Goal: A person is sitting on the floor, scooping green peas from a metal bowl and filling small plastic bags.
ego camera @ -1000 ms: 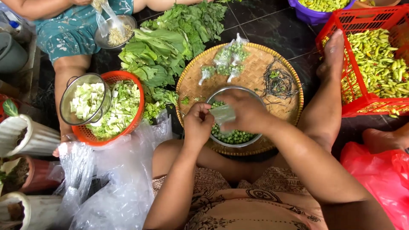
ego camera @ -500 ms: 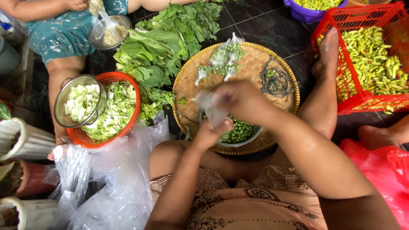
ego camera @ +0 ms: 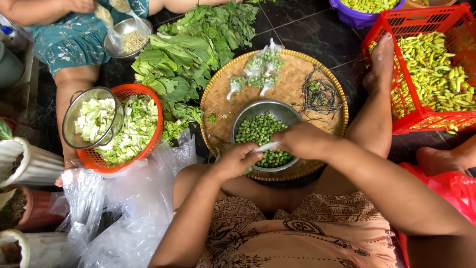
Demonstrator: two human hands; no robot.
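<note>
Frame centre: left hand (ego camera: pixel 238 160) and right hand (ego camera: pixel 302 140) pinch a small clear plastic bag (ego camera: pixel 266 147) above the round steel bowl of green peas (ego camera: pixel 262 133). Keep both pinches tight over the bowl.

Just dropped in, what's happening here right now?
A person sits on the floor at a woven tray. Both hands meet over a steel bowl of small green peas: the left hand and right hand pinch a small clear bag between them. Filled bags lie at the tray's far side. Another person sits opposite beside leafy greens.
</note>
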